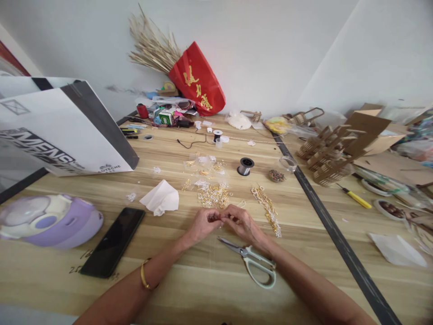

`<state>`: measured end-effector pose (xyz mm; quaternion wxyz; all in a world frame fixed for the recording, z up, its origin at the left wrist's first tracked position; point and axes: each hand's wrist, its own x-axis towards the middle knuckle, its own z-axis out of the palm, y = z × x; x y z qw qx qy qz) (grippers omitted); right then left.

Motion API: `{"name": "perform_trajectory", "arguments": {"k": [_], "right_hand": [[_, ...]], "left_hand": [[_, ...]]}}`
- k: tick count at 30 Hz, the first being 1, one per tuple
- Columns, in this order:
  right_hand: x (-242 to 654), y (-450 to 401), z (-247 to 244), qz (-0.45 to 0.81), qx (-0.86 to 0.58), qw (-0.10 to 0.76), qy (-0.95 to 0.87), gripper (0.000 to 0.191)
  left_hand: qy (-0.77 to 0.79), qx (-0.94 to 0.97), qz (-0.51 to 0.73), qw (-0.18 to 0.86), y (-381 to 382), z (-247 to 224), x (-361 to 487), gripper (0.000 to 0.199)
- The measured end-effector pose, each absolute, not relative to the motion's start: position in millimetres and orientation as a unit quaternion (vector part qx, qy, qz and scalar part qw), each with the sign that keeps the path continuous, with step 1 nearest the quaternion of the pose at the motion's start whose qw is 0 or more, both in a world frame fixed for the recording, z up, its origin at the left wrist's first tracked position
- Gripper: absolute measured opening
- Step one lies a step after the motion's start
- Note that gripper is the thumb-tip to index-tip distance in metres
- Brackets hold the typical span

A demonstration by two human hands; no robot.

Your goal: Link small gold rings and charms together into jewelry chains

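My left hand (205, 222) and my right hand (239, 221) meet fingertip to fingertip low over the table, each closed in a pinch. What they pinch is too small to name; a faint thin line trails below them. Just beyond the fingers lies a pile of gold and silver beads (213, 196), with small clear bags (203, 167) of more behind it. A pair of scissors (250, 259) with pale green handles rests by my right wrist, blades slightly parted. Right of my right hand are beaded strands (267, 210) in gold and silver.
A wire spool (245, 167) and a dish of dark beads (277, 175) stand farther back. On the left are a crumpled tissue (160, 198), a black phone (113, 241), a purple-and-white device (54, 221) and a large paper bag (74, 131). A yellow cutter (356, 197) lies right, past a dark strip (324, 212).
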<state>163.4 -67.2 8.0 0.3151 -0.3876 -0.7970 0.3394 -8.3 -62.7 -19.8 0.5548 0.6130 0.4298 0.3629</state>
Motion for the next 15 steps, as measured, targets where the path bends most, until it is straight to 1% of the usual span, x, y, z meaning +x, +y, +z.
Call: {"name": "perform_trajectory", "arguments": {"k": [4, 10, 15], "right_hand": [[163.6, -66.6, 5.5, 0.343, -0.381, 0.32, -0.797, 0.016], [163.7, -65.9, 5.2, 0.347, -0.38, 0.328, -0.792, 0.017], [164.1, -64.8, 3.7, 0.357, -0.366, 0.336, -0.792, 0.017]], "left_hand": [[0.437, 0.63, 0.36, 0.532, -62.9, -15.9, -8.5, 0.015], [0.44, 0.657, 0.359, 0.496, -63.7, -13.6, -8.9, 0.014], [0.429, 0.677, 0.359, 0.479, -63.4, -12.2, -9.9, 0.019]]}}
